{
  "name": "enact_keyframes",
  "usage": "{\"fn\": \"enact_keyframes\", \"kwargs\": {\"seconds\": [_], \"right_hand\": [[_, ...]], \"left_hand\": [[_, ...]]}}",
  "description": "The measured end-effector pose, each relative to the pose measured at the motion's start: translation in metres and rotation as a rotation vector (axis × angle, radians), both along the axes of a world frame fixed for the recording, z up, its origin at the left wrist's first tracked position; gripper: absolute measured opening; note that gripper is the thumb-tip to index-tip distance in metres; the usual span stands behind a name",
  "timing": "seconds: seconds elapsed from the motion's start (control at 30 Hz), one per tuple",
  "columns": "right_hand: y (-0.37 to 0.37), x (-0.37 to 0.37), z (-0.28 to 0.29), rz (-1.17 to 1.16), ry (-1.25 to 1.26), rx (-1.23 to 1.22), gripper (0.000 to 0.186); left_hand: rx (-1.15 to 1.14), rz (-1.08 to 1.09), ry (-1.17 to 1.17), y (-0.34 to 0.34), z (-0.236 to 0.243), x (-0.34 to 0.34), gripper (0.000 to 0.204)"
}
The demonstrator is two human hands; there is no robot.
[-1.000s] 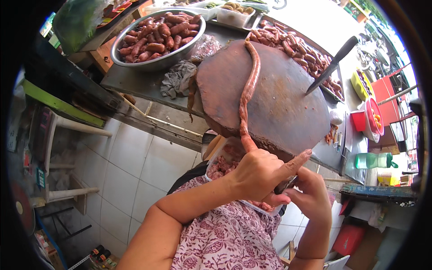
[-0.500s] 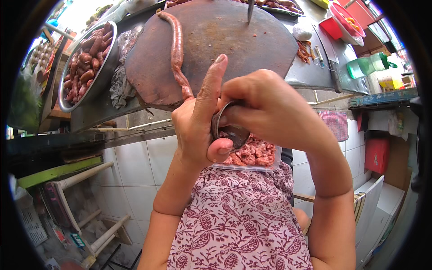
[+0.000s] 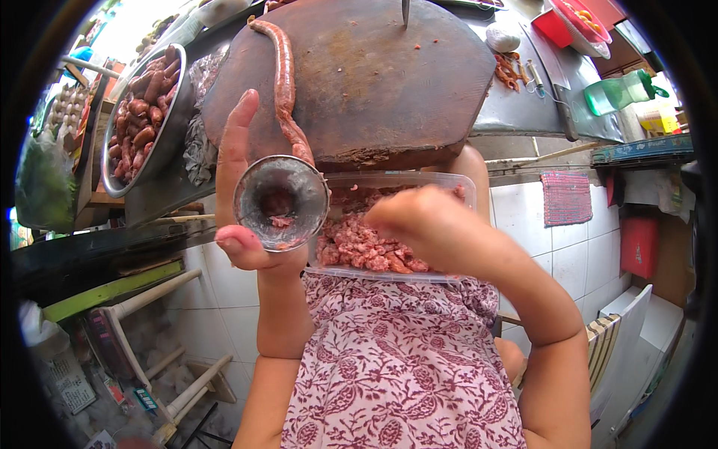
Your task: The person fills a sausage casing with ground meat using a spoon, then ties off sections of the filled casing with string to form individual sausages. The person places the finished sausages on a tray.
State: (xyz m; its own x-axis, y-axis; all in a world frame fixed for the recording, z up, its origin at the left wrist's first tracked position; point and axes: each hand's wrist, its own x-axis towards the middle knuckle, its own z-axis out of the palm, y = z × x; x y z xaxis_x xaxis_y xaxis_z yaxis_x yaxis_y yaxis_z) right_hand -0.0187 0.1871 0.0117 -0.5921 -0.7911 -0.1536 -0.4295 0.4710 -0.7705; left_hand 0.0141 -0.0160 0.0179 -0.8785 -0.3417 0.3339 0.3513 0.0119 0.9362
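My left hand (image 3: 271, 260) grips a metal funnel (image 3: 311, 230), its wide mouth tilted up toward me. One finger points upward and the thumb sticks out below the rim. Bits of meat cling inside the funnel. From behind it a filled sausage (image 3: 284, 63) runs away over the round wooden chopping board (image 3: 374, 82). A clear plastic tub (image 3: 470, 187) of minced meat (image 3: 355, 243) rests on my lap. Over that meat is my right hand (image 3: 419, 217), blurred, with its fingertips at or in the meat and partly hidden.
Left of the board stands a metal bowl (image 3: 112, 187) heaped with sausages (image 3: 146, 112). An upright blade (image 3: 405, 11) stands at the board's far side. To the right are a ball of string (image 3: 502, 36), a green bottle (image 3: 621, 93) and a red basin (image 3: 557, 34).
My right hand has left the funnel and dropped to the meat tub on the right. My left hand has moved left and turned the funnel's mouth into view.
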Motion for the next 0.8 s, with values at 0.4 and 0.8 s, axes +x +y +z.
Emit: {"fn": "enact_keyframes", "kwargs": {"seconds": [0.4,0.8], "right_hand": [[-0.015,0.024,-0.045,0.267,0.363,0.051,0.018],[0.019,0.026,-0.045,-0.143,-0.035,-0.174,0.033]], "left_hand": [[-0.060,-0.035,0.042,-0.008,-0.001,-0.001,0.122],[-0.181,-0.098,0.000,-0.005,-0.009,0.001,0.115]]}}
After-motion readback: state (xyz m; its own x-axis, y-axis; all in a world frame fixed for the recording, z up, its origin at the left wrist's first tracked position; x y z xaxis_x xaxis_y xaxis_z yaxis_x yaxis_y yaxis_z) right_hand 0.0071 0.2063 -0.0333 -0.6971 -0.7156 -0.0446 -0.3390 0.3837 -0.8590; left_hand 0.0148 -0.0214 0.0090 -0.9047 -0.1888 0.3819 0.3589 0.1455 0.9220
